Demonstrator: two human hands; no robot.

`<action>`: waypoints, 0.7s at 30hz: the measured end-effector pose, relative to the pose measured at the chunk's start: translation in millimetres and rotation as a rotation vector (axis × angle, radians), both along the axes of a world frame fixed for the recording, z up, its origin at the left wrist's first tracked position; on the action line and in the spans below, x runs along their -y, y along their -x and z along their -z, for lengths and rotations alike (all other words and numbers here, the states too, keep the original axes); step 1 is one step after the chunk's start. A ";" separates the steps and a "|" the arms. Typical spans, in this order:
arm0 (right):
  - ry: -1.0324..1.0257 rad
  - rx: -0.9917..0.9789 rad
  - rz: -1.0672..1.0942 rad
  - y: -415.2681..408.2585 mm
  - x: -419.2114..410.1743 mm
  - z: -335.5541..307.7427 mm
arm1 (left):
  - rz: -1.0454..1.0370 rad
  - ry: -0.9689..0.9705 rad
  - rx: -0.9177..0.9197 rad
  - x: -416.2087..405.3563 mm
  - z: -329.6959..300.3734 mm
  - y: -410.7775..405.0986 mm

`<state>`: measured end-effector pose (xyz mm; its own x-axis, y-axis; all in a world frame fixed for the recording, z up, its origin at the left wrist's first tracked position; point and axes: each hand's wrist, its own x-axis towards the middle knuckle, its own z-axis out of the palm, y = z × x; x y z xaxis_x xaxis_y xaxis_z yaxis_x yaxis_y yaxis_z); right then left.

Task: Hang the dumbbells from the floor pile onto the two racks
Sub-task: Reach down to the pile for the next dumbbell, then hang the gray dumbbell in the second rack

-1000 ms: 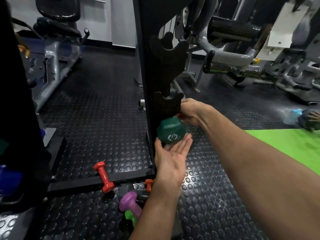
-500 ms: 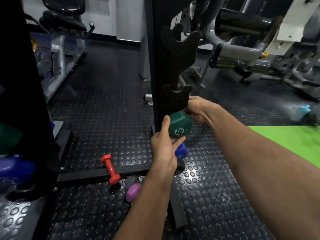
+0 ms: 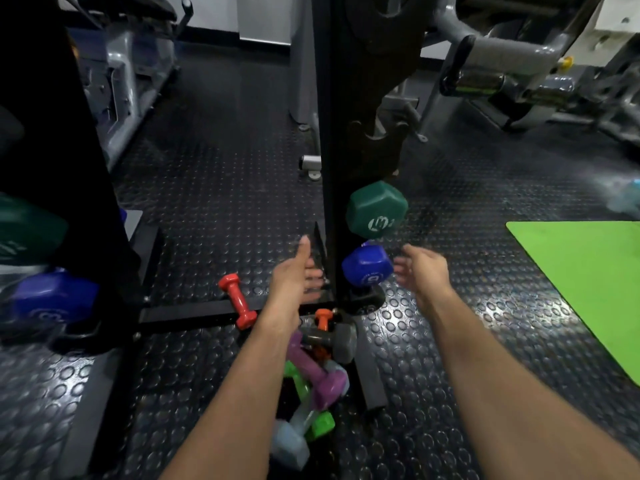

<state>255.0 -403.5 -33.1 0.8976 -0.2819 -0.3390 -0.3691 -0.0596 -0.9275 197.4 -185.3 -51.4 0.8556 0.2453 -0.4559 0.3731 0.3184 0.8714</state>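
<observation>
Two dumbbells hang on the middle rack (image 3: pixel 341 150) as far as this view shows: a green dumbbell (image 3: pixel 376 209) marked with a 3, and directly beneath it a blue dumbbell (image 3: pixel 367 265), with what looks like a black one (image 3: pixel 367 296) under that near the base, though it is too dark to be sure. Above the green one, the rack's notched cradles (image 3: pixel 377 140) stand bare. On the left rack (image 3: pixel 59 150) another green head (image 3: pixel 29 230) and a blue head (image 3: pixel 55 296) show at the frame's edge, blurred, so that rack looks partly filled too.

Neither hand has hold of anything. The left hand (image 3: pixel 294 275) hovers just left of the middle upright, fingers straight and thumb raised; the right hand (image 3: pixel 422 268) hovers just right of the blue dumbbell, fingers loosely spread. Both are apart from the weights.

Plenty is left. On the studded floor near the rack's base lies the pile (image 3: pixel 313 382): a red dumbbell (image 3: pixel 238 301) resting across the base bar, an orange one (image 3: pixel 323 318), a grey one (image 3: pixel 332 337), a purple one (image 3: pixel 317 370), bright green ones (image 3: pixel 320 426) and a pale blue one (image 3: pixel 291 441), tumbled over one another under the left forearm. By this count the job is perhaps under halfway, with the lighter weights waiting and the upper cradles free.

A green mat (image 3: pixel 588 282) lies at the right; gym machines (image 3: pixel 519 64) stand far behind.
</observation>
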 end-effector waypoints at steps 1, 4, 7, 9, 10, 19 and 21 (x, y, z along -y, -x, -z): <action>0.007 -0.053 0.018 11.6 1.3 17.2 | -0.016 -0.036 -0.039 -6.5 14.8 1.5; 0.030 -0.241 0.020 43.7 -1.4 68.4 | -0.020 -0.208 -0.117 -24.7 54.8 8.0; 0.136 -0.389 -0.077 57.6 -13.5 104.3 | -0.032 -0.405 -0.177 -41.5 83.2 13.6; 0.238 -0.412 -0.127 59.6 -25.7 110.7 | -0.027 -0.494 -0.220 -50.3 98.2 12.0; 0.293 -0.416 -0.144 59.9 -31.7 110.9 | 0.003 -0.537 -0.256 -52.9 103.2 10.8; 0.515 -0.403 -0.309 49.1 -61.4 171.3 | 0.313 -0.565 -0.447 -39.1 148.0 -4.0; 0.593 -0.415 -0.340 49.2 -68.0 166.3 | 0.291 -0.457 -0.466 -39.9 154.5 -7.8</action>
<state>205.9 -335.5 -199.4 0.8001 -0.2536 -0.5436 -0.5504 -0.6707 -0.4972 205.1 -145.5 -205.9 0.6567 0.2900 -0.6962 0.7534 -0.2099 0.6232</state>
